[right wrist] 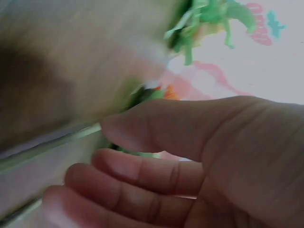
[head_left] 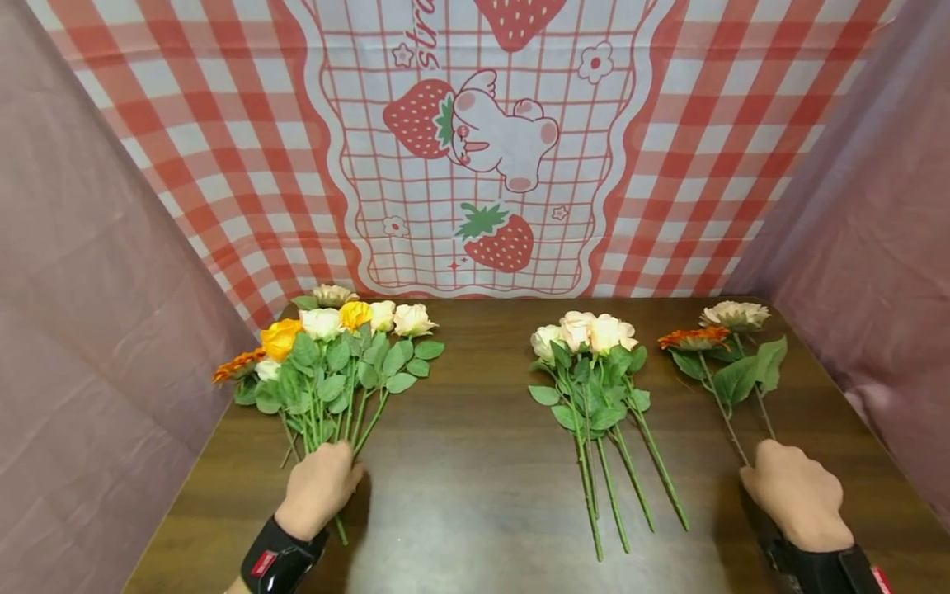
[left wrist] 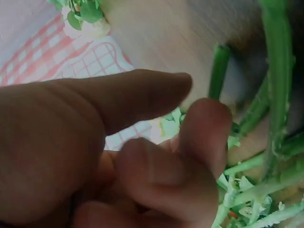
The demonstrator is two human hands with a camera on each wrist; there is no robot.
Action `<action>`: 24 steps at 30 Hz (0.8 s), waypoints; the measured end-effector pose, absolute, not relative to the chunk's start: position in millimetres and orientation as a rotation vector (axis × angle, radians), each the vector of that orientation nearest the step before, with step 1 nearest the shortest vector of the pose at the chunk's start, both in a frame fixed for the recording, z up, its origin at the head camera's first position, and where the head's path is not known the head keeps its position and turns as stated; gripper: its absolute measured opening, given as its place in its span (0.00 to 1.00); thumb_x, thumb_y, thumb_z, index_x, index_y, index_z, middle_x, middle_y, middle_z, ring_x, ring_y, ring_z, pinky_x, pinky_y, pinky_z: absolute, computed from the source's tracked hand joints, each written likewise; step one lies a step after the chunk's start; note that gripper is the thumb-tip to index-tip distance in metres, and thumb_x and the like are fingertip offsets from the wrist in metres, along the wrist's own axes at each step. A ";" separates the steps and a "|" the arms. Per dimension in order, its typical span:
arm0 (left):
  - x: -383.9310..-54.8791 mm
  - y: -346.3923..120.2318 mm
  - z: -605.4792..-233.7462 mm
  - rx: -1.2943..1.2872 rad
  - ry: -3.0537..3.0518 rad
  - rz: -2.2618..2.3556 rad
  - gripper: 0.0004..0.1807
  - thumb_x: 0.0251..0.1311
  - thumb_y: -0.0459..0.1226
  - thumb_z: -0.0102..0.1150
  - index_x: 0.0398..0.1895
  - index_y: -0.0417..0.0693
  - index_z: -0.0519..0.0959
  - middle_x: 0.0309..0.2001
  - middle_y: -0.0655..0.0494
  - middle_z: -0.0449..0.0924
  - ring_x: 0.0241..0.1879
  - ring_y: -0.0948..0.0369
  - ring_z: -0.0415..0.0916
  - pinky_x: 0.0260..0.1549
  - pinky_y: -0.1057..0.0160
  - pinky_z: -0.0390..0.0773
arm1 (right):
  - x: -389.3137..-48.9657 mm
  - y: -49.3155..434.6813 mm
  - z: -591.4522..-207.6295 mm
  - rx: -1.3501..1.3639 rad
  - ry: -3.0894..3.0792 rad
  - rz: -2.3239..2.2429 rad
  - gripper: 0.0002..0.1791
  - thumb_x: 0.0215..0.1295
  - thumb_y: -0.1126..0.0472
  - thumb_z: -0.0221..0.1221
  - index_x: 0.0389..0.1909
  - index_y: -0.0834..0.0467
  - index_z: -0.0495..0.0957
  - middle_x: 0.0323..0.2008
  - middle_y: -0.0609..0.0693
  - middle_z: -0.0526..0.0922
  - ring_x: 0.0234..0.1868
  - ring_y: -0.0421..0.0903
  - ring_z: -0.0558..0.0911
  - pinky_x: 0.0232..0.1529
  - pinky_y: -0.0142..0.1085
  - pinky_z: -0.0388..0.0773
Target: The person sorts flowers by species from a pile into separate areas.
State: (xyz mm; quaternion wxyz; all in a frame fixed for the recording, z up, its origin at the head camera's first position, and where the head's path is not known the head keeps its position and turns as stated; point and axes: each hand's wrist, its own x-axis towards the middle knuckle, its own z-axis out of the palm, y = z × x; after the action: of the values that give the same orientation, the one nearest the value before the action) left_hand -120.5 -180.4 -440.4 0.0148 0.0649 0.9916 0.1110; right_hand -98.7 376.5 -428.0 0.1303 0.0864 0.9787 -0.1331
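My left hand [head_left: 317, 488] is over the stems of a mixed bunch of flowers [head_left: 326, 363] with orange, yellow, white and cream heads. In the left wrist view its thumb stands apart from the bent fingers, and a green stem [left wrist: 219, 71] runs behind one fingertip. At the right, my right hand [head_left: 801, 495] is by the stem ends of two flowers, an orange gerbera-like flower [head_left: 696, 338] and a cream bloom [head_left: 735, 315]. Its fingers look loosely bent in the right wrist view, the thumb tip right at a thin stem [right wrist: 52, 146].
Between the hands lies a bunch of pale roses [head_left: 590, 337], its stems pointing towards me. Everything rests on a dark wooden table [head_left: 460, 462]. Behind it hangs a checked strawberry cloth [head_left: 475, 231], with pinkish curtains [head_left: 89, 289] on both sides.
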 end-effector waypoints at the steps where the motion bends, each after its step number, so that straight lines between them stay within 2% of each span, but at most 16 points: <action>1: -121.5 -181.0 -441.0 0.199 3.078 0.344 0.13 0.49 0.35 0.58 0.12 0.47 0.68 0.14 0.50 0.73 0.12 0.56 0.68 0.07 0.55 0.68 | -96.9 372.7 -425.3 0.237 2.857 -0.388 0.11 0.55 0.60 0.52 0.19 0.62 0.72 0.17 0.63 0.75 0.15 0.55 0.73 0.13 0.50 0.68; 7: -125.3 -184.6 -443.9 0.118 3.019 0.426 0.12 0.45 0.30 0.54 0.09 0.47 0.66 0.12 0.52 0.70 0.12 0.58 0.65 0.09 0.57 0.67 | -87.8 337.1 -414.7 0.112 2.968 -0.428 0.11 0.61 0.57 0.52 0.21 0.56 0.73 0.12 0.51 0.69 0.13 0.47 0.68 0.14 0.41 0.61; 11: -127.1 -189.0 -445.5 0.088 3.031 0.547 0.14 0.43 0.32 0.55 0.08 0.48 0.64 0.10 0.55 0.65 0.11 0.59 0.64 0.09 0.59 0.67 | -85.8 311.3 -411.6 0.017 3.047 -0.466 0.07 0.61 0.58 0.54 0.25 0.55 0.75 0.12 0.48 0.68 0.12 0.44 0.65 0.13 0.39 0.59; 14: -127.8 -194.0 -444.8 0.074 3.057 0.619 0.17 0.43 0.33 0.56 0.05 0.50 0.61 0.08 0.59 0.59 0.10 0.60 0.62 0.08 0.60 0.66 | -86.1 292.5 -410.5 -0.055 3.094 -0.481 0.07 0.60 0.58 0.55 0.24 0.54 0.74 0.11 0.46 0.68 0.11 0.43 0.64 0.12 0.38 0.59; 19: -125.0 -200.4 -438.0 0.021 3.086 0.709 0.21 0.43 0.32 0.54 0.03 0.53 0.56 0.08 0.64 0.48 0.09 0.65 0.52 0.09 0.65 0.57 | -84.3 265.6 -409.9 -0.169 3.101 -0.495 0.05 0.59 0.58 0.57 0.27 0.54 0.76 0.13 0.44 0.70 0.11 0.41 0.64 0.13 0.36 0.58; 22: -121.6 -200.1 -434.6 0.010 3.112 0.795 0.19 0.41 0.31 0.53 0.04 0.53 0.57 0.08 0.65 0.48 0.09 0.66 0.48 0.10 0.66 0.53 | -82.5 251.5 -408.7 -0.215 3.082 -0.529 0.04 0.58 0.58 0.58 0.30 0.54 0.78 0.15 0.43 0.73 0.12 0.39 0.65 0.13 0.36 0.61; 24: -119.6 -197.5 -432.5 -0.001 3.129 0.841 0.17 0.39 0.31 0.52 0.04 0.53 0.59 0.08 0.65 0.51 0.09 0.67 0.50 0.09 0.66 0.55 | -81.2 243.1 -407.5 -0.241 3.067 -0.560 0.04 0.58 0.58 0.59 0.30 0.54 0.79 0.16 0.42 0.74 0.12 0.38 0.66 0.14 0.36 0.62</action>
State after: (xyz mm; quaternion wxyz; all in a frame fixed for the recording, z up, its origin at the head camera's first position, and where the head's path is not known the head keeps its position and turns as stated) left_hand -119.6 -197.5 -432.5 -0.0494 -0.0002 0.9645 0.2593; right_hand -81.2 243.1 -407.5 0.0075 -0.0770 0.9808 -0.1792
